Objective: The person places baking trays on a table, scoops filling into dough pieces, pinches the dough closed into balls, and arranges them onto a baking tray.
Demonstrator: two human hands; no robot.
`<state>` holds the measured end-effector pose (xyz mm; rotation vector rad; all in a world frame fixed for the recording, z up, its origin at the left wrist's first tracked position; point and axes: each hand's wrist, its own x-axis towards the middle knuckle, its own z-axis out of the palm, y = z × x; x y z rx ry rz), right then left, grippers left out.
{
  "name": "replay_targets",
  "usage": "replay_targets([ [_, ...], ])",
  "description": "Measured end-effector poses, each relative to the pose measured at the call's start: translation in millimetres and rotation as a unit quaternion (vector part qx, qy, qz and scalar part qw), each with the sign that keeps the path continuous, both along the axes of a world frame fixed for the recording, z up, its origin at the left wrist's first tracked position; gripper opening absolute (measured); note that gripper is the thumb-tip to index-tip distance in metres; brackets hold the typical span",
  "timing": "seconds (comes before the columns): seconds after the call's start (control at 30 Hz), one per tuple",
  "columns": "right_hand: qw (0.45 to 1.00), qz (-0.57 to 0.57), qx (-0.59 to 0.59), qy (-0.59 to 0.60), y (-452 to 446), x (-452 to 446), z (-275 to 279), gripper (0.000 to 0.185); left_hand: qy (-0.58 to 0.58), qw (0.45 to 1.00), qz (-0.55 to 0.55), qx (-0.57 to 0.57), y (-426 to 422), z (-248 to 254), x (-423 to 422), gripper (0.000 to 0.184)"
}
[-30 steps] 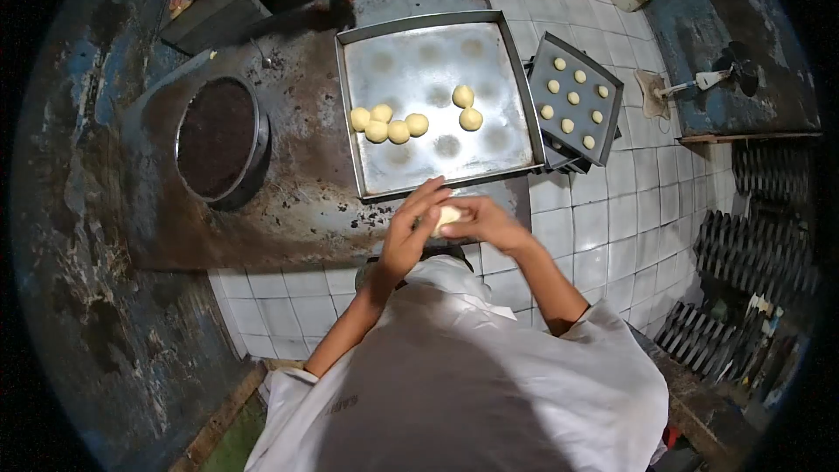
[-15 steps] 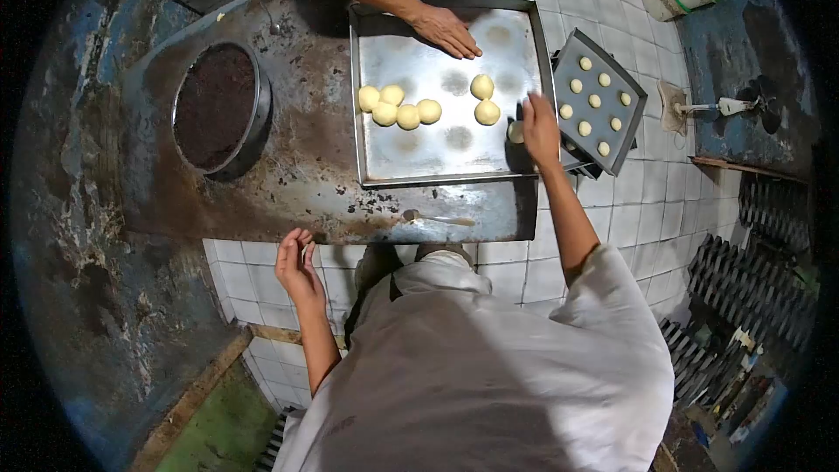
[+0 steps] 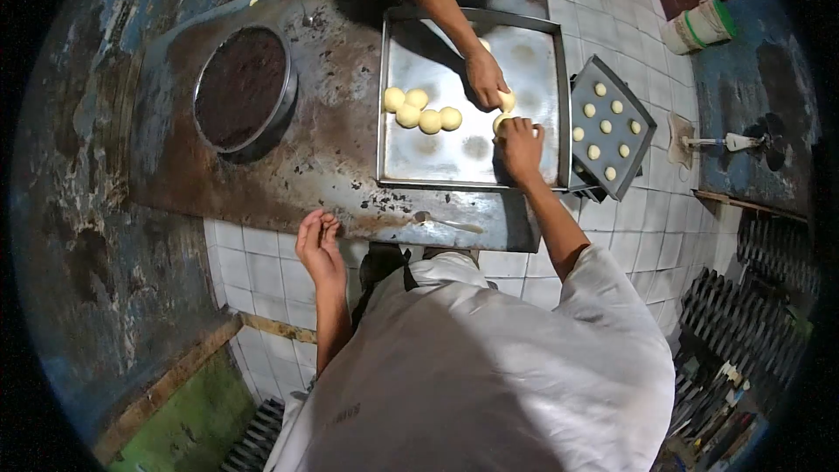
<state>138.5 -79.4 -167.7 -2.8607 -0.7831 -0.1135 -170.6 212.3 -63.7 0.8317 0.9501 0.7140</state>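
My right hand reaches into a large metal baking tray, its fingers bent over a pale round dough ball that they partly hide. Just above it, a co-worker's hand touches another dough ball. One more ball shows beside that person's forearm. Several dough balls lie touching in a bent row at the tray's left. Near the table's front edge hangs my left hand, with loosely curled fingers and nothing in them.
A round pan of dark crumbly filling stands on the stained metal table. A spoon lies by the front edge. To the right, a smaller tray carries several spaced dough balls; a white bucket stands beyond.
The view has shifted, moving the table slightly right. My right hand has moved left over the dough balls. The co-worker's hand has come down to them, uncovering a ball behind it.
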Motion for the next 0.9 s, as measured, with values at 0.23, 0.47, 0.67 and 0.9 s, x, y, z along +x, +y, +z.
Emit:
replay_targets([
  [0.23,0.878,-0.152,0.275,0.362,-20.6,13.1,34.9,0.016,0.034,0.952,-0.282,0.117,-47.2,26.3,88.1,0.024],
  [0.47,0.594,-0.069,0.573,0.560,1.8,-78.8,172.1,0.024,-0.094,0.880,-0.463,-0.042,-105.4,42.6,157.2,0.029],
  [0.67,0.811,-0.221,0.510,0.185,79.7,-121.1,154.3,0.040,-0.132,0.891,-0.406,-0.153,-105.7,40.5,144.2,0.025],
  [0.9,0.435,-0.152,0.583,0.670,86.9,-152.4,81.7,0.060,-0.181,0.832,-0.401,-0.338,-36.2,19.1,88.8,0.043],
])
